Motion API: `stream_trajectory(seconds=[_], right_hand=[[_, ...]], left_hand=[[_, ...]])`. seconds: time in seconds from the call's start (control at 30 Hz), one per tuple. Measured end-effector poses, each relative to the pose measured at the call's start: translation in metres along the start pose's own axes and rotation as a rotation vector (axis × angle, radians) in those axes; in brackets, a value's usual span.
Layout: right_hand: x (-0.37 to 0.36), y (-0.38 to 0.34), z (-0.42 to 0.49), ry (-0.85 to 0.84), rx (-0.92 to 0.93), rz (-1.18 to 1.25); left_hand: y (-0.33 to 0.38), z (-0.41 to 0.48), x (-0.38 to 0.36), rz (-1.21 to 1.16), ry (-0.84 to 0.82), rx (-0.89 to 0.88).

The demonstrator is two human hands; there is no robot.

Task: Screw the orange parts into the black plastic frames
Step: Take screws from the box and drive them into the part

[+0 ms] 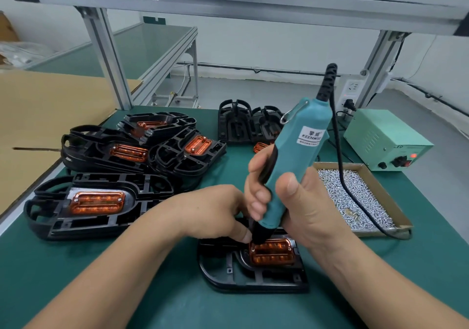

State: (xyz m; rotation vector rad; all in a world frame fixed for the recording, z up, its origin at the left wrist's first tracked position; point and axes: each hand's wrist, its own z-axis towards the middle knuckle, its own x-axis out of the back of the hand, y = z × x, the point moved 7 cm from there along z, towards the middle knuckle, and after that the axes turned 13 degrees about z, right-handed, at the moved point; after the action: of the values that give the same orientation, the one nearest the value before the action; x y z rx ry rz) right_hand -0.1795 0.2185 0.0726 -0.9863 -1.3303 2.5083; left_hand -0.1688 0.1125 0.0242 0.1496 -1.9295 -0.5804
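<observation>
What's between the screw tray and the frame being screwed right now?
Head view: the right hand, gripping the screwdriver, sits between the screw tray and the frame; around it, green mat.

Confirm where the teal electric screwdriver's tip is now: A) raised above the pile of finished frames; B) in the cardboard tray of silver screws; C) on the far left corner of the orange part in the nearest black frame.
C: the right hand holds the teal electric screwdriver tip-down on the orange rectangular part seated in the nearest black plastic frame.
</observation>
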Motion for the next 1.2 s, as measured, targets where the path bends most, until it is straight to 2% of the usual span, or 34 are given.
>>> stream_trajectory(seconds=[0.13,0.33,0.4,0.57,0.67,0.93,1.2], right_hand=[[0.005,-0.007,-0.002,0.046,0.068,0.031],[0.002,-0.023,-0.002,0.015,0.154,-0.007],[0.009,-0.029,-0.001,0.073,0.188,0.036],[0.048,-0.034,-0.005,0.373,0.231,0.177],[0.067,-0.035,-0.009,0.487,0.261,0.237],[0.083,-0.037,-0.011,0.570,0.292,0.263],[0.090,-0.036,-0.014,0.610,0.315,0.285]], left_hand=[[-0.002,0.000,0.002,0.054,-0.020,0.022],[0.001,0.000,0.001,0.080,-0.020,0.012],[0.001,0.000,0.001,0.098,-0.032,0.012],[-0.003,0.002,-0.002,0.161,-0.029,0.045],[-0.006,0.002,-0.004,0.164,-0.037,0.042],[-0.012,0.009,-0.009,0.107,-0.032,0.054],[-0.006,0.010,-0.009,0.167,0.035,0.059]])
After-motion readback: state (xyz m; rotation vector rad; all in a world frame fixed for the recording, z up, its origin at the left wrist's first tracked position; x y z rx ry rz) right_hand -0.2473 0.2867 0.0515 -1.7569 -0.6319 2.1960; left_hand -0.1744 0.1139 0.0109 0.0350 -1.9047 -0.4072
